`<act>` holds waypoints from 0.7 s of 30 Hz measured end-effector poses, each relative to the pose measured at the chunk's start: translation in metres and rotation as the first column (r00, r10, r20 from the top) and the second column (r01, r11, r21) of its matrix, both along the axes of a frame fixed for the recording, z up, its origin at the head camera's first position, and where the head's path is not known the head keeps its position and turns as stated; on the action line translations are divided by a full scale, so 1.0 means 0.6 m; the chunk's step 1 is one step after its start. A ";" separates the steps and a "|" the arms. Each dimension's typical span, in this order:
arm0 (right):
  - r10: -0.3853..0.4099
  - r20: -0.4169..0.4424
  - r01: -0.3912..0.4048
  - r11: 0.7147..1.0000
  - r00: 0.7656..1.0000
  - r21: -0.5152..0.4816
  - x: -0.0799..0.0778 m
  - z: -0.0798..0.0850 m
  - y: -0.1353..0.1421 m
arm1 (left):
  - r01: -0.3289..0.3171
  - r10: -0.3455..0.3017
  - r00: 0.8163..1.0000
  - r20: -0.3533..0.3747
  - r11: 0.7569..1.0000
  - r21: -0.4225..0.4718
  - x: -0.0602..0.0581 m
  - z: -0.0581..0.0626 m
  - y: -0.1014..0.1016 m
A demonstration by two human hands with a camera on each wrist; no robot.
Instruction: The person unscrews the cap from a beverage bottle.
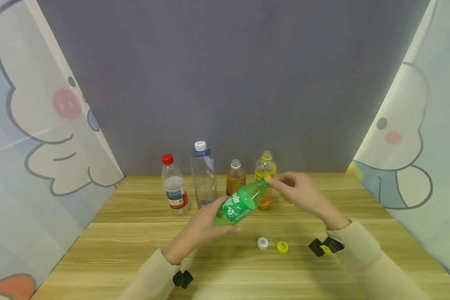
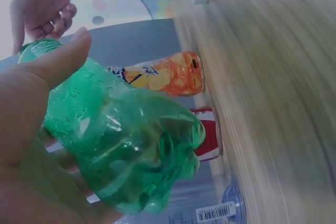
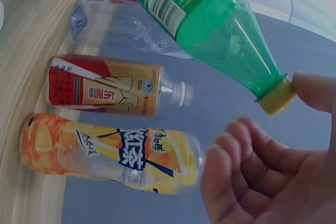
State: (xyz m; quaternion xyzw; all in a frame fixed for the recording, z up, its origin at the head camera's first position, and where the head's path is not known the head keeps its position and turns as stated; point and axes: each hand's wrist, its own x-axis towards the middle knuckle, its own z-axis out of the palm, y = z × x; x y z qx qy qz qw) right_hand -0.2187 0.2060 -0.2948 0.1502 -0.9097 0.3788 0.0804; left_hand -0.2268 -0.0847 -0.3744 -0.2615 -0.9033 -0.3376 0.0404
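Note:
My left hand (image 1: 204, 223) grips the lower part of a green Sprite bottle (image 1: 237, 208), held tilted above the table with its neck up to the right. My right hand (image 1: 300, 191) is at the neck, its thumb on the yellow cap (image 3: 278, 96). Thumb and forefinger seem to pinch this cap, though the forefinger is hidden in the right wrist view. The other fingers (image 3: 231, 145) are curled below the cap, apart from it. Water drops cling inside the bottle, seen in the left wrist view.
Behind stand a red-capped bottle (image 1: 175, 187), a tall clear bottle (image 1: 204, 177) with a white cap, an uncapped brown-gold bottle (image 1: 235, 177) and an uncapped yellow-orange tea bottle (image 3: 110, 153). A white cap (image 1: 262, 243) and a yellow cap (image 1: 282, 247) lie on the wooden table (image 1: 116, 250).

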 end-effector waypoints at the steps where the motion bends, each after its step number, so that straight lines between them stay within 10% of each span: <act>1: -0.003 0.009 0.002 1.000 1.000 0.023 -0.001 0.002 0.001 | 0.001 -0.001 1.000 -0.007 1.000 -0.005 0.000 0.000 -0.001; 21: 0.129 0.181 -0.128 0.992 0.975 -0.015 -0.013 0.004 -0.008 | 0.007 -0.014 0.996 -0.090 0.997 -0.083 0.005 0.001 -0.013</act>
